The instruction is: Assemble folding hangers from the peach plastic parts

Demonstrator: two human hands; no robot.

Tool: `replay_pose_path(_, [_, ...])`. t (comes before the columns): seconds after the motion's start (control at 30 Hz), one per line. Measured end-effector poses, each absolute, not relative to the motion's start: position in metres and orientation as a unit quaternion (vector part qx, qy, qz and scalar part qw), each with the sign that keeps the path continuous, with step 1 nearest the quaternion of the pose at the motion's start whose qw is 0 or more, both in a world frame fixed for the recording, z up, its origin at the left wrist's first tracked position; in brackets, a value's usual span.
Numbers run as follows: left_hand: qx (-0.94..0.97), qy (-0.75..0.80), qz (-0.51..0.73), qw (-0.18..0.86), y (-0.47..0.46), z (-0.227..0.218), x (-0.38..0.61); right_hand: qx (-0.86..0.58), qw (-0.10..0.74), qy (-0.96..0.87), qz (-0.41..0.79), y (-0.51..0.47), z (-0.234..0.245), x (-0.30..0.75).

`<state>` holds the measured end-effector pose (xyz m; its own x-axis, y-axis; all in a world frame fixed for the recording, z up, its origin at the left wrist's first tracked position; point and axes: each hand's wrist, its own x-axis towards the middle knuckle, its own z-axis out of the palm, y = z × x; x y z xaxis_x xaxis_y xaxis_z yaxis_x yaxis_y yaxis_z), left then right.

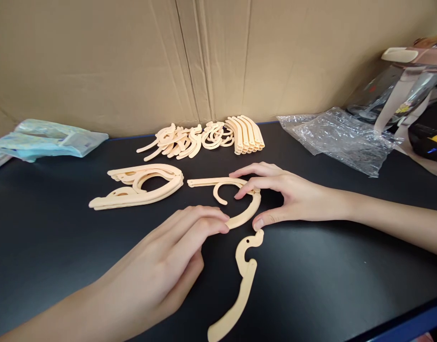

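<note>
A cream plastic folding hanger (247, 213), with a straight-looking arm, a curved arm and a hook, lies between my hands. My left hand (179, 251) has its fingertips on the lower end of the curved arm; its thumb is partly hidden. Around the joint end curves my right hand (275, 190), with two fingers over the upper arm and hook and the thumb by the outer side of the curved arm. Just below that thumb lies a loose hanger piece (244, 251), a notched section joined to a long curved arm (236, 304).
Stacked folded hangers (161, 192) lie to the left. Behind are a pile of notched pieces (182, 142), hooks (214, 135) and a row of curved arms (245, 135) near the cardboard wall (132, 61). Clear plastic wrap (343, 135), a strapped bottle (389, 90) and a blue packet (50, 138) flank them.
</note>
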<state>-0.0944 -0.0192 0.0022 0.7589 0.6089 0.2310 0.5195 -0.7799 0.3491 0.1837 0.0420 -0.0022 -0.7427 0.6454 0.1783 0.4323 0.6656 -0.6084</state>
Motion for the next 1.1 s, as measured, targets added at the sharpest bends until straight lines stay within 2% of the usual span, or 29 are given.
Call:
replay_pose_path(0.17, [0.926,0.316,0.156,0.138,-0.017,-0.003,-0.098,-0.305,0.189,-0.890,0.281,0.042,-0.002,0.184])
replay_pose_path(0.33, [0.912,0.329,0.199,0.139,-0.017,-0.010,-0.096,-0.303,0.185,-0.892,0.278,0.042,-0.002,0.185])
replay_pose_path(0.6, [0.918,0.322,0.223,0.064,-0.013,-0.008,-0.094,-0.291,0.194,-0.898,0.265,0.042,-0.004,0.184])
replay_pose_path(1.1, [0.912,0.362,0.190,0.020,-0.012,-0.011,-0.094,-0.275,0.207,-0.901,0.264,0.043,-0.005,0.185])
